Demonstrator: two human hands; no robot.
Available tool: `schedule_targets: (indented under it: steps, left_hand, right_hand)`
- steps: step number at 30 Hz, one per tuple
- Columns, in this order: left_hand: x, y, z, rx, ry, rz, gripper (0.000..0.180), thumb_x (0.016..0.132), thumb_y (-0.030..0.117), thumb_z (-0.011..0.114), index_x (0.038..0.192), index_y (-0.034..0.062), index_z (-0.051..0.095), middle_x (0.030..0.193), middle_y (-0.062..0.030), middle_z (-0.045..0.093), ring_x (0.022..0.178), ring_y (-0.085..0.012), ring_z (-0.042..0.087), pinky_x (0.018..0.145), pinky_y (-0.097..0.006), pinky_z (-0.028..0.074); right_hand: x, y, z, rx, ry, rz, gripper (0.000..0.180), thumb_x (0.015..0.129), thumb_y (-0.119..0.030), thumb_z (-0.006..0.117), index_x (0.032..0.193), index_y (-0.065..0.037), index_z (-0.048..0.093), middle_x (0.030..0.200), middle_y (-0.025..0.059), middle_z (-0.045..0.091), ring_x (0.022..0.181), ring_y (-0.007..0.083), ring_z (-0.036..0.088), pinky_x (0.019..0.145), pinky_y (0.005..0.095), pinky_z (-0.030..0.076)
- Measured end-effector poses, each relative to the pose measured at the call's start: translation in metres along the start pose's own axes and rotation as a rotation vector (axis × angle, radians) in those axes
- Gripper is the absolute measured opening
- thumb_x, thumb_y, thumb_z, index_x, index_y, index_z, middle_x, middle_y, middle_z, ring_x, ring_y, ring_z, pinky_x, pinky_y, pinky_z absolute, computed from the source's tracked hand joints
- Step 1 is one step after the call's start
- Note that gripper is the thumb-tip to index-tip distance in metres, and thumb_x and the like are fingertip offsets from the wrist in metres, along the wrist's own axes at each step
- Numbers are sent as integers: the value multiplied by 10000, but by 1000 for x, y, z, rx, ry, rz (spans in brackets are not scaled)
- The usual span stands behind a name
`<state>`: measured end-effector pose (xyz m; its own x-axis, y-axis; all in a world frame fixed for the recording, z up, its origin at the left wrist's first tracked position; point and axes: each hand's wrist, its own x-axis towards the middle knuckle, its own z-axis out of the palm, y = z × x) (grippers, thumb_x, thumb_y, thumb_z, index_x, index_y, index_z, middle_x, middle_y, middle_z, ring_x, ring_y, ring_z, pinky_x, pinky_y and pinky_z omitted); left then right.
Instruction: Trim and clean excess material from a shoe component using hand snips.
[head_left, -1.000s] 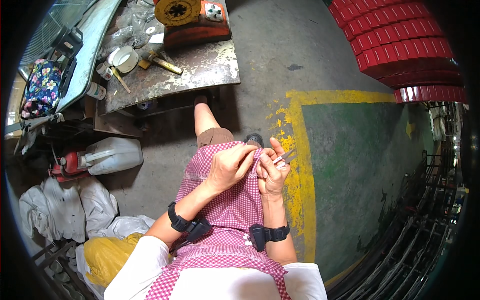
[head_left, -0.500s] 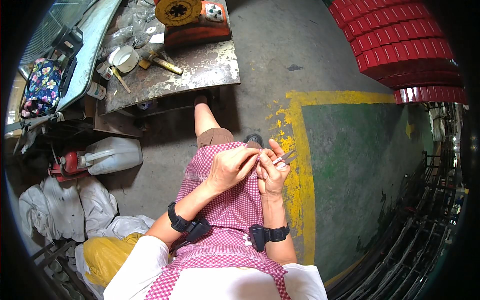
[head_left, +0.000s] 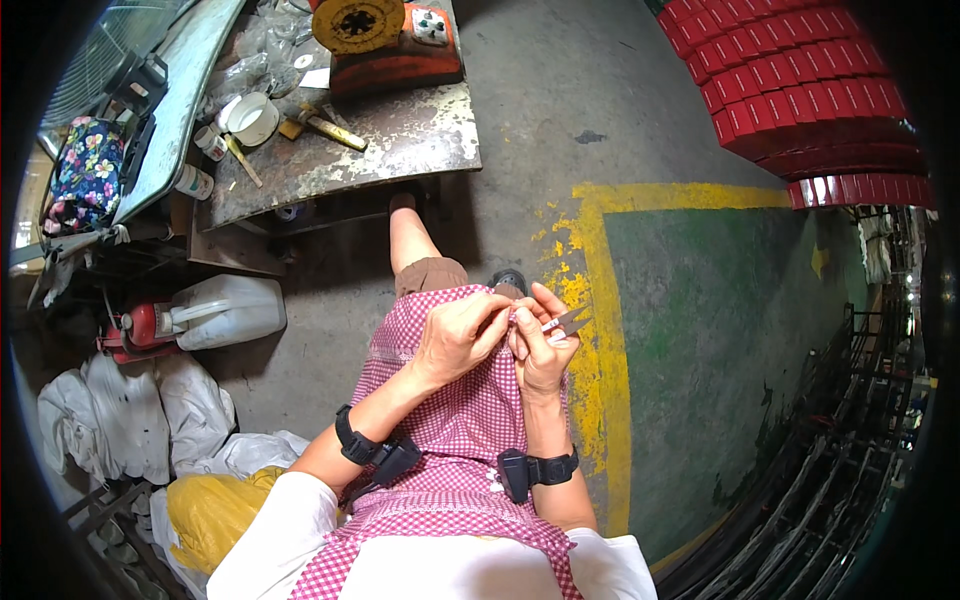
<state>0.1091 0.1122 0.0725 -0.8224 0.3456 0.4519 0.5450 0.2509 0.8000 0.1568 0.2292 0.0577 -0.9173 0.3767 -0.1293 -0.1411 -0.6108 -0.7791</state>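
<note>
A grey concrete floor (head_left: 330, 385) spreads around you, with a worn yellow line (head_left: 603, 400) bordering a green-painted area (head_left: 700, 330) on the right. At the far left stands a scuffed worktable (head_left: 415, 130), bearing an orange machine (head_left: 395, 72) with a round yellow disc (head_left: 357, 25), a white tub (head_left: 252, 119) and a yellow-handled brush (head_left: 336, 130). A floral bag (head_left: 87, 172) sits farther left, and below the worktable's near side a white plastic jerrycan (head_left: 230, 312) lies beside a red container (head_left: 143, 322). Red boxes (head_left: 790, 75) are stacked in rows at the far right; dark metal racks (head_left: 850, 460) line the near right. Your two hands meet above your pink-and-white checked apron (head_left: 460, 400). Your right hand (head_left: 545, 350) holds a pair of snips (head_left: 571, 319), its handle tucked in the fingers and its grey blades slightly apart, pointing right over the yellow line. Your left hand (head_left: 462, 335) is just beside it, thumb and forefinger drawn into a narrow pinch near your right thumb; whatever lies between those fingertips is too small to tell. A black strap (head_left: 357, 437) circles your left forearm, another your right.
</note>
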Motion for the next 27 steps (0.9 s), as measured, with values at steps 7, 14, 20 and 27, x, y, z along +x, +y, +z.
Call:
schedule_targets:
  steps: [7, 14, 20, 27]
  left_hand:
    - [-1, -1, 0, -56, 22, -30, 102, 754, 29, 628, 847, -9, 611, 683, -86, 608, 521, -148, 578, 459, -247, 436]
    - [-4, -4, 2, -45, 58, -60, 72, 743, 35, 634, 770, -2, 579, 595, -72, 552, 453, -114, 519, 413, -236, 390]
    - [-4, -4, 1, -39, 66, -58, 100, 740, 44, 643, 744, 1, 553, 578, -63, 516, 439, -112, 494, 406, -239, 377]
    - [-6, -5, 4, -32, 74, -99, 100, 737, 19, 640, 739, -1, 542, 583, -56, 516, 452, -97, 501, 416, -229, 388]
  right_hand:
    - [-2, 4, 1, -59, -10, -62, 322, 777, 83, 603, 1090, 23, 555, 830, 127, 641, 525, 57, 510, 432, 157, 383]
    - [-3, 4, 3, -120, -10, -79, 297, 769, 81, 619, 1057, 24, 572, 834, 120, 651, 588, 74, 558, 468, 162, 415]
    - [-3, 6, 2, -169, -14, -95, 289, 769, 71, 628, 1049, 24, 574, 841, 120, 657, 638, 92, 590, 487, 165, 431]
    - [-2, 6, -1, -71, -29, -73, 281, 780, 74, 609, 1053, 19, 568, 849, 134, 655, 526, 63, 523, 428, 166, 387]
